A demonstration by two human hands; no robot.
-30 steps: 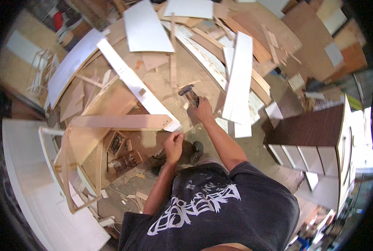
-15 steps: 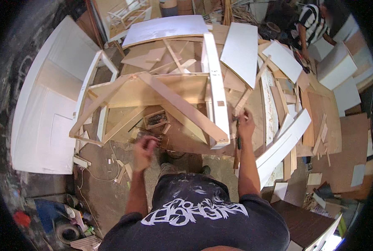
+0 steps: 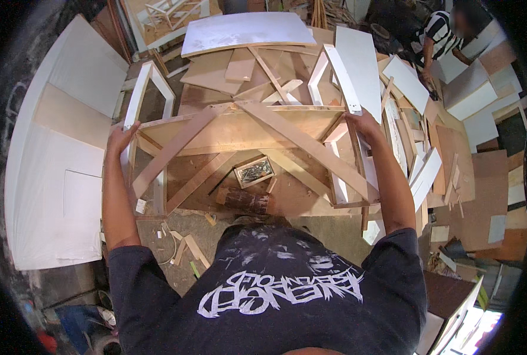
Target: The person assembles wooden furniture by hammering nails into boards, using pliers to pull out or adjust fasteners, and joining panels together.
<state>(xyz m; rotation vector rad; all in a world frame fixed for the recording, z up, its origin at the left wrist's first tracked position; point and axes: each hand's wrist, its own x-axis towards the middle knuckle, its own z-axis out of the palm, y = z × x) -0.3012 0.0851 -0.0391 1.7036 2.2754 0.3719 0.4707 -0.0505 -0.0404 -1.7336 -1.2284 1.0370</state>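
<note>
A wooden furniture frame spans the space before me, with two diagonal braces meeting at its far rail and white open end frames at both sides. My left hand is closed around the left end frame. At the opposite end, my right hand grips the right end frame near the rail; its fingers are partly hidden. Below the braces, a small wooden box of small metal pieces rests on the brown work surface. A dark thin stick and a brown block-like piece lie beside it.
A large white panel structure stands at the left. White boards and wood strips lie at the back. Offcuts crowd the right, where a co-worker bends over. Scraps litter the floor.
Both my hands have moved outward and forward onto the frame's two ends; before, they were off it. In view, the frame's right end now sits farther right, and the frame looks turned.
</note>
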